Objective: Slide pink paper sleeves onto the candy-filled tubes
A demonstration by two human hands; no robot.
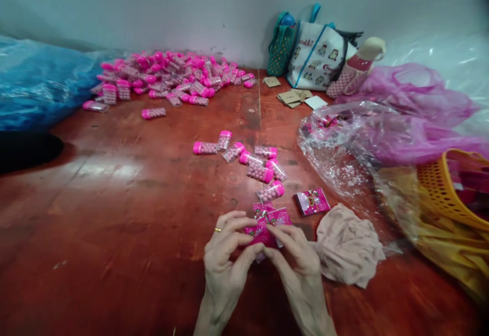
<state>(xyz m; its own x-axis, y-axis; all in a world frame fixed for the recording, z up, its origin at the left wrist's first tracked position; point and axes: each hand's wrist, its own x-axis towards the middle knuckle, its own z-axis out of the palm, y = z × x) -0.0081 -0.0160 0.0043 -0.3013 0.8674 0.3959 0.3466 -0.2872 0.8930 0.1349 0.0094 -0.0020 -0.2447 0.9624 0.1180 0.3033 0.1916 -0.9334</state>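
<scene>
Between the fingertips of my left hand (227, 257) and my right hand (298, 262) is a pink printed label (258, 234), pinched from both sides. More pink labels (281, 216) lie just beyond it, partly hidden by my fingers. A ring shows on one left finger. In front of my hands, several small clear bottles (270, 192) with bright pink caps lie on their sides, filled with pale pink balls. Right of them rests a stack of printed labels (312, 202). A crumpled beige cloth (349, 244) sits close to my right hand.
A large heap of pink-capped bottles (171, 73) lies by the wall on the reddish wooden surface (126, 234). Blue plastic (34, 83) is at left. Clear plastic (344, 157), a yellow basket (431, 183), cardboard pieces (292, 97) and a printed bag (317, 55) occupy the right.
</scene>
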